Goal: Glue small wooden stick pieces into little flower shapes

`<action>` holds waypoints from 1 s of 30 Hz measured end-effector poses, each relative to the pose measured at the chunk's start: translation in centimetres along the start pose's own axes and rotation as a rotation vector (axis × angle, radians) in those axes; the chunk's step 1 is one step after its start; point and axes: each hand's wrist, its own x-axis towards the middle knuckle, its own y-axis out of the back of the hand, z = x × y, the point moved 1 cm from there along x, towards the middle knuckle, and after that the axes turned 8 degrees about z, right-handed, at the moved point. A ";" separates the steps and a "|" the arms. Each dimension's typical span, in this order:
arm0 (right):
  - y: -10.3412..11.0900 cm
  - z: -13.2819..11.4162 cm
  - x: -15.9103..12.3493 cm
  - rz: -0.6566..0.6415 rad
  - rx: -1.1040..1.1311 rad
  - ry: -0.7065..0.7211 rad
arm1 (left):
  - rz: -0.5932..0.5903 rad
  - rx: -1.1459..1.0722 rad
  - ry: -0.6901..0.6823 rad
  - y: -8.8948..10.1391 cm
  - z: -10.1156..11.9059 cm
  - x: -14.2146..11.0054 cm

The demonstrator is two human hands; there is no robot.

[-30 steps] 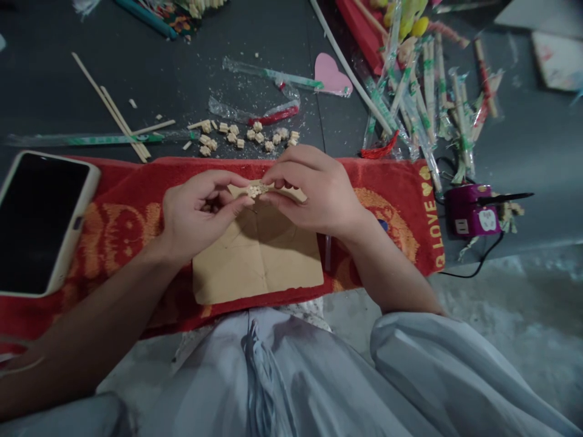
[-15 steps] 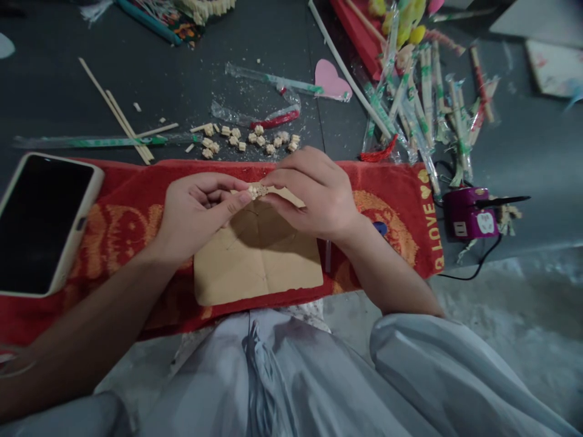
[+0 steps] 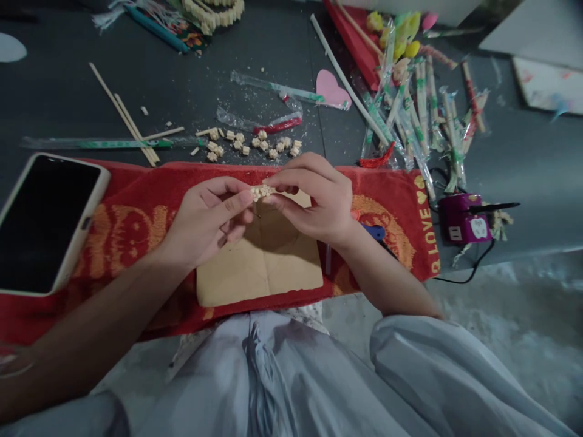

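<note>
Grip of left hand (image 3: 209, 212) and right hand (image 3: 319, 197): pinched nearly together around one small pale cluster (image 3: 261, 193).
On the red towel (image 3: 382, 182), yellow letters (image 3: 426, 233) read "LOVE", sideways.

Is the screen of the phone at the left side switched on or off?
Apparently off: the phone lies face up, partly over the red towel, and its screen shows plain black, with nothing lit.

Dim, flat light with soft shadow across tan sheet (image 3: 237, 279)

Cream cluster (image 3: 261, 193), orange-patterned red towel (image 3: 146, 185)
</note>
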 end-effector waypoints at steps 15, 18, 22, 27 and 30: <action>-0.3 0.0 0.1 -0.012 0.130 -0.050 | 0.164 -0.180 0.209 -0.6 -1.1 -0.4; -0.1 0.0 0.2 -0.016 0.139 -0.046 | 0.144 -0.189 0.200 -0.6 -1.0 -0.5; 0.0 0.1 0.2 -0.032 0.146 -0.050 | 0.133 -0.174 0.190 -0.7 -1.0 -0.6; 0.0 0.3 0.1 -0.051 0.125 -0.046 | 0.152 -0.105 0.183 -0.7 -1.0 -0.5; 0.0 0.5 0.1 -0.056 0.090 -0.041 | 0.159 -0.084 0.180 -0.7 -1.0 -0.5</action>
